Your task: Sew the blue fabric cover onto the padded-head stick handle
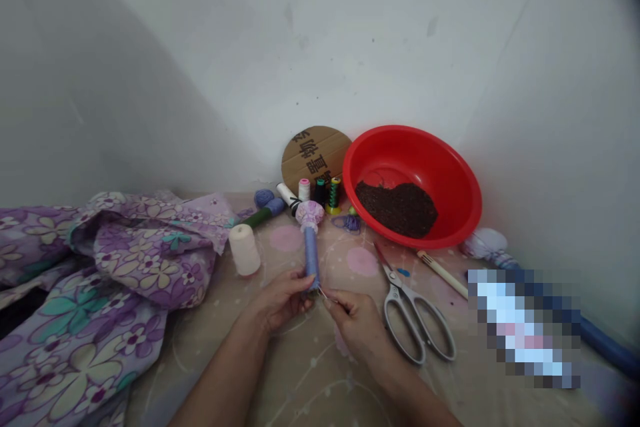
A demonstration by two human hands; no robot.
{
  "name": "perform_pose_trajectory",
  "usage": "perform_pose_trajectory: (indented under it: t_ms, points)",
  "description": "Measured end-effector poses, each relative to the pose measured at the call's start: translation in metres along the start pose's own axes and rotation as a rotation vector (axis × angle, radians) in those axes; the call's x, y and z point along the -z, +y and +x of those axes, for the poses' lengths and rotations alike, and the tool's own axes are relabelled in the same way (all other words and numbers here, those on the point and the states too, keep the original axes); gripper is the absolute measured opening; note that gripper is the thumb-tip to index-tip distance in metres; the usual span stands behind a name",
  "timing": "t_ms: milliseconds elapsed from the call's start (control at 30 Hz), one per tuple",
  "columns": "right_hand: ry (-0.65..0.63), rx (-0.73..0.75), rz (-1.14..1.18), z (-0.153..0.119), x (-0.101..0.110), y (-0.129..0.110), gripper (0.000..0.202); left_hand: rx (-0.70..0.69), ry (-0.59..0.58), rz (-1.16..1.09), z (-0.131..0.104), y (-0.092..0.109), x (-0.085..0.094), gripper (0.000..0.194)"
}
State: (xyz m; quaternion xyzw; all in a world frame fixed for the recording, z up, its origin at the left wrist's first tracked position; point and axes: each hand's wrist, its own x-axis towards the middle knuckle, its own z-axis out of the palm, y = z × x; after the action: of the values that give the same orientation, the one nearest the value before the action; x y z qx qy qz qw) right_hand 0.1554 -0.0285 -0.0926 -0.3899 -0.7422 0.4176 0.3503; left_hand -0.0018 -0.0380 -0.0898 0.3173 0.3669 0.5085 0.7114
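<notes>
A blue wrapped stick with a round pink-and-white fabric head lies on the patterned tablecloth, pointing away from me. My left hand grips its near end from the left, fingers closed round it. On the right, my right hand pinches a thin, light-coloured tool, perhaps a needle or hook, whose tip meets that same end. Silver scissors lie beside my right hand, blades partly spread. A cone of white thread stands to the left.
Behind are a red basin holding dark grains, a cardboard disc and several thread spools. Purple flowered fabric is heaped at left. To the right lie a cream stick and a long blue-wrapped stick, near a pixelated patch.
</notes>
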Motion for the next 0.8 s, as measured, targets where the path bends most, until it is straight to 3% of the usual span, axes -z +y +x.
perform_pose_trajectory:
  t_ms: [467, 800]
  points:
    - [0.200, 0.037, -0.226, -0.005, -0.012, 0.007, 0.026, -0.009, -0.016, -0.089, 0.002, -0.004, 0.001, 0.012]
    - [0.192, -0.075, -0.168, -0.001, -0.012, 0.005, 0.020, -0.001, -0.034, -0.070, 0.002, -0.004, 0.001, 0.011]
